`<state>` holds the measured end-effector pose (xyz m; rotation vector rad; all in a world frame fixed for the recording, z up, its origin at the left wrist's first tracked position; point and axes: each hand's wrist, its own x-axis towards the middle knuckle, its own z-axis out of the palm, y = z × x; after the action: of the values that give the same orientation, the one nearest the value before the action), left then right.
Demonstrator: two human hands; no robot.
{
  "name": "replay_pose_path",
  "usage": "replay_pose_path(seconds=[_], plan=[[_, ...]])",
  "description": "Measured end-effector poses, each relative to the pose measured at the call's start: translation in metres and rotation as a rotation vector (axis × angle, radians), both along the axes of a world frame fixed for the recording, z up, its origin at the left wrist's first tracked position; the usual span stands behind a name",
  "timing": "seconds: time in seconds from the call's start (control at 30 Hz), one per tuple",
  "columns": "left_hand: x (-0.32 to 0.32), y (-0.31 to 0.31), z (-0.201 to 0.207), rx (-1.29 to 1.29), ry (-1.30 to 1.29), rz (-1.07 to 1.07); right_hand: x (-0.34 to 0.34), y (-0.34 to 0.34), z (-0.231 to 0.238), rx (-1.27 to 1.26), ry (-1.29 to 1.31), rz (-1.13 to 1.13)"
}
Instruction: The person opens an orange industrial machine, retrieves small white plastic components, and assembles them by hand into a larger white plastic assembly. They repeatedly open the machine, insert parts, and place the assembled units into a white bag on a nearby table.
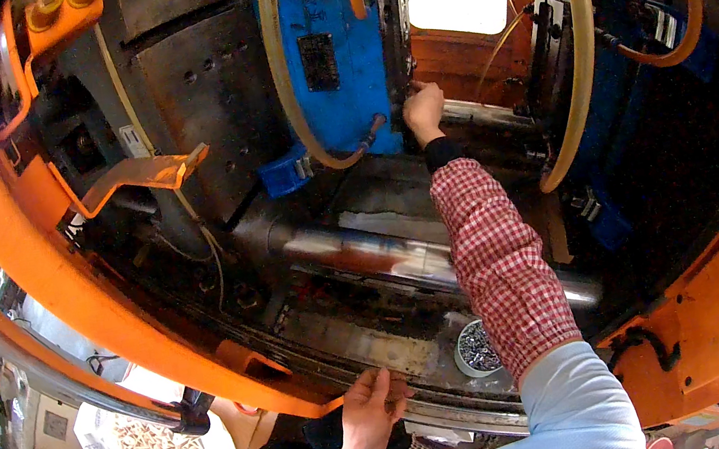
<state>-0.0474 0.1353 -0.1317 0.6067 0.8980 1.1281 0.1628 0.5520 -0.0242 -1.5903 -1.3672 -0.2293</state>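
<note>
My right hand [425, 111] reaches deep into an orange-framed machine, its arm in a red checked sleeve. The fingers are closed against the inner face of a blue mold half [338, 30]; what they grip is too small to tell. Low in front of me, my left hand [371, 418] is held with thumb and fingers together, beside the machine's orange front edge. Anything inside that hand is hidden. Under my right forearm stands a pale round cup [463, 364] filled with small shiny metal pieces [476, 344].
A thick steel bar [373, 252] crosses below my right arm. Clear hoses [283, 67] hang in front of the molds, and a bent orange bracket [136, 177] juts out on the left. At lower left, a white sack [101, 435] holds many pale small parts.
</note>
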Motion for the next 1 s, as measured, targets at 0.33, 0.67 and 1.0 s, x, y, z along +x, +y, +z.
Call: replay_pose_path(seconds=[0.33, 0.67, 1.0], plan=[[0.002, 0.020, 0.015, 0.013, -0.117, 0.026, -0.005, -0.102, 0.037, 0.175, -0.100, 0.135], [0.008, 0.049, 0.035, 0.154, -0.191, 0.128, -0.064, -0.309, 0.002, -0.375, -0.270, 1.210], [0.003, 0.059, 0.040, 0.075, -0.310, 0.037, -0.060, -0.308, -0.009, -0.083, -0.458, 1.091]])
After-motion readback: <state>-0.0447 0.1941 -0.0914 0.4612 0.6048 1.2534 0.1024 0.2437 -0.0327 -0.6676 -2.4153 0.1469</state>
